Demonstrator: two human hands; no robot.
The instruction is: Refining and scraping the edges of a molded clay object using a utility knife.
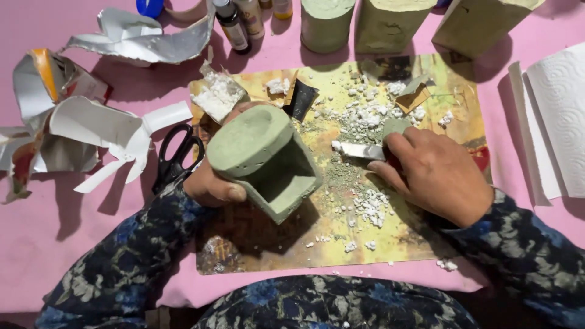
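Two hands in play, both loaded. Left hand [210,186] wrapped under a green cast block with a hollow notch [268,161], thumb showing at the lower-left edge, block lifted off the mat and tilted, open notch facing right and toward the viewer. Right hand [436,173] closed over the handle of a metal blade [361,150], flat tip pointing left toward the block, lying almost horizontal. Gap between blade tip and block's right edge small but real: near, not touching. Block's long axis running lower-right to upper-left; right hand nearer the notch opening, left hand behind and below it.

Underneath: yellowish printed mat [426,244], littered with white crumbs [372,116] and grey-green dust between blade and block. Nothing solid in that gap. Black scissors [177,155] just left of the left hand, on the pink cloth [73,244]. Torn foil-lined carton scraps [91,128] further left. Paper towel roll [560,116] far right. Back row: three more green casts [387,24], small bottles [234,24].
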